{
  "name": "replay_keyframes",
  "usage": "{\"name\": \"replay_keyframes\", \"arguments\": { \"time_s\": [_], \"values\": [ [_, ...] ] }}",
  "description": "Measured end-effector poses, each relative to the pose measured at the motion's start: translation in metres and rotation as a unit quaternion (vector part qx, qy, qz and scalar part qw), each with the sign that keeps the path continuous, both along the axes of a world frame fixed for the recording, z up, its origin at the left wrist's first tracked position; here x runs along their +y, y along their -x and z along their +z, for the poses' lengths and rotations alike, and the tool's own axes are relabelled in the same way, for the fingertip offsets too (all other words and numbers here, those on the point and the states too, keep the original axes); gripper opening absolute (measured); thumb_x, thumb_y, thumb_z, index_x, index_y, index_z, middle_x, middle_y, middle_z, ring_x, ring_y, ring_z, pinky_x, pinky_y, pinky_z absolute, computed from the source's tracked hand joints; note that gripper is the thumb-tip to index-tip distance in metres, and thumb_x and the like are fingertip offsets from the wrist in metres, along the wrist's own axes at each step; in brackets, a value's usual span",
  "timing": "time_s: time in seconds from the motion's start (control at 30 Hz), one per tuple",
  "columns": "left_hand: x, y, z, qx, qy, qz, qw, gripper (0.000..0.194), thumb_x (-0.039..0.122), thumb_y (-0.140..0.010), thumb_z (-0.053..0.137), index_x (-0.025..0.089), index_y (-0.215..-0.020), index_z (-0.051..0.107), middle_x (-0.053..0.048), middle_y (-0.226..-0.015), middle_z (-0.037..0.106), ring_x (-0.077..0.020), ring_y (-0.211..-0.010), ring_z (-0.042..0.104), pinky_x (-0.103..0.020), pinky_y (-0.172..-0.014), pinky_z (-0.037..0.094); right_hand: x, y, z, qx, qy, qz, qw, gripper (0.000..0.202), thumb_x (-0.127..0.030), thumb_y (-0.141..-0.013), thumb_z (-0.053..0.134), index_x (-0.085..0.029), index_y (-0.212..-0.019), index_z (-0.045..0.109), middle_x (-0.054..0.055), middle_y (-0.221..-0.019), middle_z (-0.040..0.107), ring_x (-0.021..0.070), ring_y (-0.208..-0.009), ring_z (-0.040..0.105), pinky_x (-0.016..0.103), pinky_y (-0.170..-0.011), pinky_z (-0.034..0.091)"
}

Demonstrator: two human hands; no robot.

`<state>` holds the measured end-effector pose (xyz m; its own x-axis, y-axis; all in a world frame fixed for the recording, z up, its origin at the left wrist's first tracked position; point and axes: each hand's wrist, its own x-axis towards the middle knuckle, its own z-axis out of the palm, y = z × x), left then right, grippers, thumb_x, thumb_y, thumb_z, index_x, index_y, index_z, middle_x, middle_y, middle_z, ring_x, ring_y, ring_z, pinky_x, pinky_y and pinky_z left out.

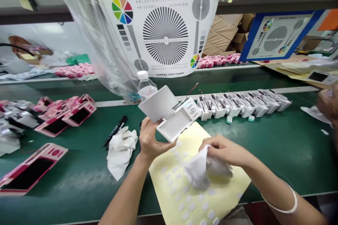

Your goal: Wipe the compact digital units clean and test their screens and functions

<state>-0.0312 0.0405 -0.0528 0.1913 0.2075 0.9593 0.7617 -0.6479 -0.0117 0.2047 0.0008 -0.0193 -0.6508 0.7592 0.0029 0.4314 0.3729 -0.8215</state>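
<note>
My left hand [151,140] grips a white camera housing [182,121] above the bench, its screen panel [160,103] swung out on the left and its recess facing me. A small button pad sits at the housing's upper right. Lower and to the right, my right hand [224,149] is closed on a white cloth [202,168], which hangs slightly blurred over a yellow sheet [169,204]. Many small pale stickers dot that sheet. The tips of some right-hand fingers are hidden by the cloth.
White camera bodies [243,103] stand in a row at right. Pink cameras [66,114] lie left, one nearer me. A crumpled cloth [121,151], black markers [115,132] and a bottle [146,86] are behind my left hand. A test chart [165,28] hangs ahead; another person's hand [327,103] is far right.
</note>
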Motion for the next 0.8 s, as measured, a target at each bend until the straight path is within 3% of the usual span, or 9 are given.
{"name": "replay_keyframes", "arguments": {
  "time_s": [0.07,0.17,0.27,0.37,0.43,0.5,0.6,0.7,0.8],
  "values": [
    [-0.002,-0.002,0.003,-0.005,0.017,-0.023,1.000,0.054,0.038,-0.055,0.073,0.012,-0.098,0.054,-0.011,-0.083,0.063,-0.0290,-0.084,0.059,-0.043,-0.078,0.046,-0.002,0.003,0.011,0.081,-0.084,-0.159,0.980,0.025,-0.020,-0.083,0.039,-0.015,-0.078,0.064,0.006,-0.078,0.066,0.0136,-0.068,0.060,0.021,-0.056,0.045],
    [-0.012,-0.012,0.003,0.007,0.027,-0.026,0.999,0.047,0.051,-0.066,0.060,0.012,-0.093,0.056,-0.011,-0.082,0.064,-0.0254,-0.084,0.059,-0.040,-0.078,0.045,-0.008,0.020,0.006,0.121,-0.311,-0.311,0.890,0.018,-0.024,-0.082,0.048,-0.019,-0.085,0.065,0.004,-0.078,0.065,0.0147,-0.065,0.060,0.023,-0.056,0.043],
    [-0.013,-0.021,-0.008,0.054,0.022,0.021,0.998,0.056,0.068,-0.063,0.047,0.016,-0.081,0.058,-0.006,-0.077,0.066,-0.0188,-0.079,0.060,-0.033,-0.075,0.047,-0.001,0.035,-0.031,0.052,-0.447,-0.262,0.854,0.019,-0.025,-0.082,0.050,-0.024,-0.095,0.063,0.006,-0.088,0.066,0.0191,-0.072,0.063,0.028,-0.055,0.044],
    [-0.001,-0.018,-0.022,0.104,0.096,0.005,0.990,0.059,0.070,-0.061,0.046,0.016,-0.080,0.060,-0.008,-0.081,0.067,-0.0212,-0.085,0.060,-0.036,-0.080,0.046,0.026,0.048,-0.073,0.086,-0.499,-0.177,0.844,0.024,-0.025,-0.078,0.055,-0.031,-0.100,0.059,0.007,-0.090,0.065,0.0241,-0.075,0.064,0.033,-0.054,0.046],
    [0.002,-0.015,-0.025,0.112,0.142,0.031,0.983,0.061,0.069,-0.063,0.043,0.015,-0.085,0.061,-0.008,-0.085,0.067,-0.0210,-0.090,0.060,-0.035,-0.084,0.045,0.039,0.050,-0.085,0.102,-0.515,-0.143,0.839,0.029,-0.022,-0.077,0.053,-0.032,-0.104,0.057,0.008,-0.092,0.064,0.0262,-0.077,0.064,0.036,-0.058,0.047],
    [-0.001,-0.015,-0.023,0.104,0.147,0.052,0.982,0.060,0.067,-0.064,0.045,0.014,-0.086,0.061,-0.007,-0.084,0.066,-0.0203,-0.089,0.060,-0.034,-0.084,0.045,0.040,0.047,-0.080,0.075,-0.546,-0.096,0.829,0.028,-0.018,-0.079,0.048,-0.028,-0.104,0.057,0.011,-0.093,0.062,0.0261,-0.079,0.063,0.037,-0.061,0.048],
    [-0.009,-0.014,-0.015,0.118,0.083,0.058,0.988,0.051,0.064,-0.062,0.048,0.017,-0.077,0.060,-0.005,-0.077,0.066,-0.0196,-0.082,0.060,-0.035,-0.081,0.046,0.025,0.045,-0.052,-0.003,-0.580,-0.002,0.815,0.023,-0.009,-0.079,0.044,-0.018,-0.095,0.059,0.014,-0.090,0.060,0.0232,-0.082,0.060,0.033,-0.068,0.049],
    [-0.009,-0.012,-0.012,0.104,0.064,-0.004,0.993,0.041,0.057,-0.063,0.052,0.018,-0.073,0.059,-0.006,-0.077,0.067,-0.0227,-0.082,0.060,-0.041,-0.085,0.044,0.016,0.049,-0.031,-0.100,-0.555,0.023,0.825,0.028,0.000,-0.078,0.039,-0.013,-0.078,0.063,0.012,-0.077,0.060,0.0211,-0.073,0.057,0.032,-0.064,0.047],
    [-0.003,-0.008,-0.008,0.085,0.067,-0.046,0.993,0.039,0.048,-0.060,0.061,0.016,-0.083,0.059,-0.008,-0.079,0.065,-0.0253,-0.082,0.059,-0.045,-0.084,0.044,0.022,0.037,-0.031,-0.264,-0.482,0.028,0.835,0.022,-0.001,-0.073,0.048,-0.014,-0.065,0.064,0.010,-0.072,0.060,0.0212,-0.072,0.056,0.029,-0.056,0.045]
  ]
}}
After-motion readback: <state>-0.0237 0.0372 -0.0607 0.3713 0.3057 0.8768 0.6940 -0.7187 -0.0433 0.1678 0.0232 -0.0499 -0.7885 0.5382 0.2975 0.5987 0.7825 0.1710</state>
